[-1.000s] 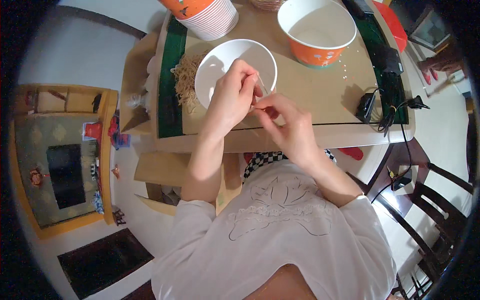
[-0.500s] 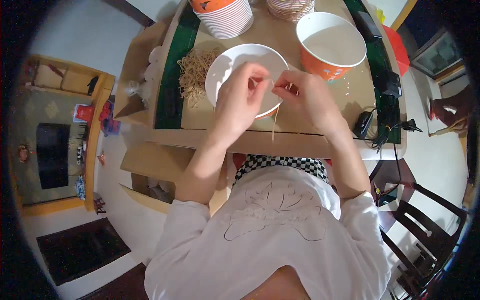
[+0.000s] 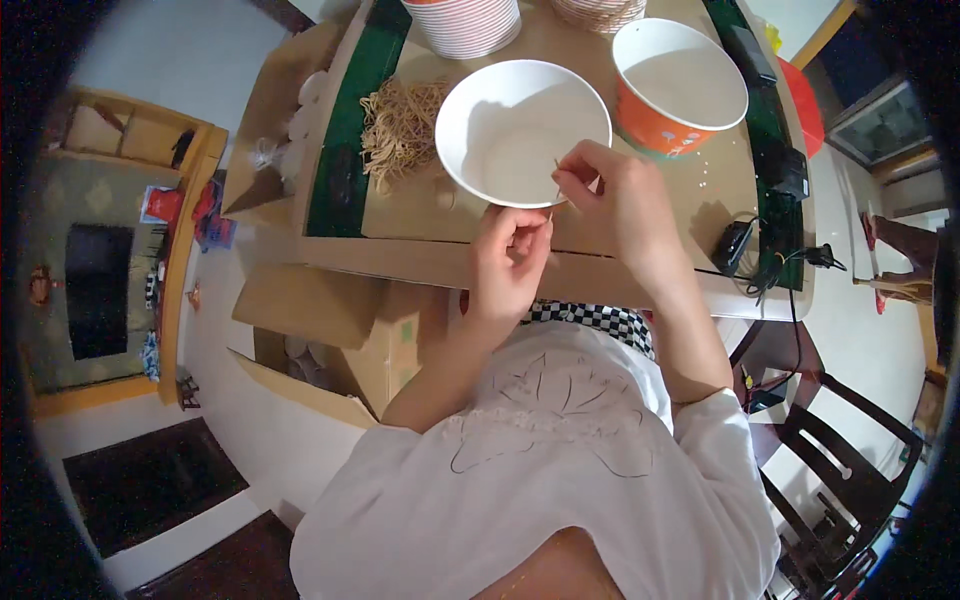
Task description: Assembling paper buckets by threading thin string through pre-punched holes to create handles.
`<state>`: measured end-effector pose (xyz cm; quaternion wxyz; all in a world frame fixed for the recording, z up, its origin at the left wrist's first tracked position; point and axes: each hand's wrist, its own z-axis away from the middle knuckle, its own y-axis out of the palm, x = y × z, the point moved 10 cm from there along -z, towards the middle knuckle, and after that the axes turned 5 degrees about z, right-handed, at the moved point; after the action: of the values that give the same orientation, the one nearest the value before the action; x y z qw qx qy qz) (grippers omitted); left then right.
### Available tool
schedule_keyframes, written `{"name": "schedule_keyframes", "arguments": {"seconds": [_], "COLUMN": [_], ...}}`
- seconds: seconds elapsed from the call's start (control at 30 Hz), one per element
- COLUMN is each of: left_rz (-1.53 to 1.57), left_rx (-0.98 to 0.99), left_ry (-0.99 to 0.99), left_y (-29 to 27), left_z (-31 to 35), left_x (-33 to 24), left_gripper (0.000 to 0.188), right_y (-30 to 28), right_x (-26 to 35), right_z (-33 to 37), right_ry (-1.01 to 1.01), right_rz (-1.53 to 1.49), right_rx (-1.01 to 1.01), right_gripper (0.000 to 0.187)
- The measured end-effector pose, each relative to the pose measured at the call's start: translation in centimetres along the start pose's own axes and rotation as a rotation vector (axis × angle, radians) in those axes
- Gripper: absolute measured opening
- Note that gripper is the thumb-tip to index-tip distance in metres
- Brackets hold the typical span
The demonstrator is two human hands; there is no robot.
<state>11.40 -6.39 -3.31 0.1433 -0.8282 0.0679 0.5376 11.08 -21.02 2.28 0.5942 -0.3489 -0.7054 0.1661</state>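
Observation:
A white-lined paper tub (image 3: 510,150) stands near the table's front edge, its open mouth facing up. At its right front rim, the thumb and fingers of my right hand (image 3: 628,195) pinch a thin tan string, whose short tip pokes up above the fingers. My left hand (image 3: 512,260) is just in front of the tub, fingers curled and thumb pressed in, on a thin strand of the same string; most of the strand is hidden. Left of the tub lies a loose heap of tan strings (image 3: 402,130). To the right stands an orange paper tub (image 3: 660,125) with a white inside.
Stacked paper tubs (image 3: 465,28) and another stack (image 3: 600,12) stand at the back. A black adapter (image 3: 732,245) and cables (image 3: 775,260) lie at the right edge. Cardboard boxes (image 3: 310,290) sit left of and below the table; a dark chair (image 3: 850,450) is at right.
My left hand has moved from over the tub down to its front, and my hands have separated. The tub's inside now shows more fully. The view has shifted slightly.

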Motion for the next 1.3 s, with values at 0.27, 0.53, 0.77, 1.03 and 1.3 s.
{"name": "schedule_keyframes", "arguments": {"seconds": [0.27, 0.53, 0.77, 1.03, 1.3], "left_rz": [-0.27, -0.57, -0.591, -0.364, -0.285], "left_rx": [0.401, 0.635, 0.556, 0.467, 0.682], "left_ry": [-0.152, 0.412, 0.573, 0.302, 0.009], "left_y": [-0.2, 2.3, 3.3, 2.2, 3.0], "left_z": [-2.7, -7.2, -6.0, -6.4, -7.0], "left_x": [-6.7, -7.8, -8.4, -6.6, -5.3], "left_gripper": [0.011, 0.013, 0.009, 0.011, 0.008], "right_y": [0.2, 0.3, 0.0, 0.6, -0.2], "right_x": [0.0, -0.8, -0.7, -1.2, -1.1], "right_z": [0.1, -0.3, -0.3, 0.9, 2.9], "right_ry": [-0.072, -0.096, -0.128, 0.008, -0.029], "right_rz": [-0.083, -0.291, -0.223, -0.262, -0.346], "right_rx": [0.042, 0.071, 0.029, 0.026, -0.269], "right_gripper": [0.01, 0.008, 0.008, 0.009, 0.005]}}
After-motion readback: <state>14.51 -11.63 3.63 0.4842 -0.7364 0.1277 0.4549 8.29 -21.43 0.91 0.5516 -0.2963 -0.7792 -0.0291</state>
